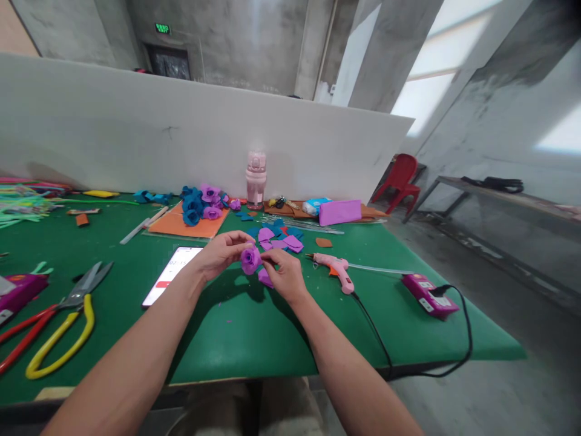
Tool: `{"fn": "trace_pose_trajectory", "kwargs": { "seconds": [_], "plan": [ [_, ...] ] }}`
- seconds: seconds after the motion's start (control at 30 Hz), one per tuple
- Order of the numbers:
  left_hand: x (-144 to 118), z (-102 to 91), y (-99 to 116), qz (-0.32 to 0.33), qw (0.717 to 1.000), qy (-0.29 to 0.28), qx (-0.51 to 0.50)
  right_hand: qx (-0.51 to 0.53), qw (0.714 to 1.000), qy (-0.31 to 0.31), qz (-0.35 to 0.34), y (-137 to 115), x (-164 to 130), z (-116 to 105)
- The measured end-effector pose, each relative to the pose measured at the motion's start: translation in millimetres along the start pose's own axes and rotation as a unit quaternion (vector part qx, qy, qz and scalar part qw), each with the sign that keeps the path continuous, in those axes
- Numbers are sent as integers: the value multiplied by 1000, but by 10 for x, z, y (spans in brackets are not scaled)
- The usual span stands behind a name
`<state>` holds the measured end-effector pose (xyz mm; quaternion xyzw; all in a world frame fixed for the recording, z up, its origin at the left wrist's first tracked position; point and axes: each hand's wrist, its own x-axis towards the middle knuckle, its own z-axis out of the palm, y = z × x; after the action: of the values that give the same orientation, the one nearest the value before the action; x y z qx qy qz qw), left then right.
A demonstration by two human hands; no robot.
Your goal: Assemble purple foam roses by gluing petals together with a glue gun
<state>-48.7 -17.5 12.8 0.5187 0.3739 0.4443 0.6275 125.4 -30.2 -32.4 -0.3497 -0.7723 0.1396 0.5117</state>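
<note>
Between my two hands, just above the green table, is a purple paper flower (pixel 250 260) with rolled, layered petals. My left hand (pixel 226 253) pinches it from the left and behind. The fingers of my right hand (pixel 285 271) are closed on its right edge. Just beyond lie loose purple petals (pixel 293 243) and dark blue petals (pixel 272 229). Another purple piece (pixel 265 277) lies under my right hand. To the right rests a pink glue gun (pixel 334 266) with a clear glue stick in its back. Several finished purple and blue flowers (pixel 200 203) sit on an orange sheet (pixel 181 225).
A phone (pixel 170 275) lies by my left forearm. Large scissors (pixel 75 306) with red and yellow handles lie open at left. A purple box (pixel 429 295) with a plugged-in black cord is at right. A pink bottle (pixel 256 181) stands against the white partition (pixel 204 133).
</note>
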Motion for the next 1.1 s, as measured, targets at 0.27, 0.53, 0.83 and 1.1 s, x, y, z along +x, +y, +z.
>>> {"fn": "trace_pose_trajectory", "kwargs": {
  "seconds": [0.27, 0.53, 0.83, 1.1],
  "plan": [
    [10, -17, -33, -16, 1000, -3, -8, -8, 1000, 2, 5, 9, -7, 12],
    [26, -14, -43, 25, 1000, 15, 11, -1, 1000, -7, 10, 6, -8, 21],
    [37, -15, -45, 21, 999, 26, 19, -3, 1000, -14, 14, 12, -13, 21],
    [18, 16, -32, 27, 999, 33, 17, -11, 1000, -16, 21, 8, -12, 23]
  ]
}}
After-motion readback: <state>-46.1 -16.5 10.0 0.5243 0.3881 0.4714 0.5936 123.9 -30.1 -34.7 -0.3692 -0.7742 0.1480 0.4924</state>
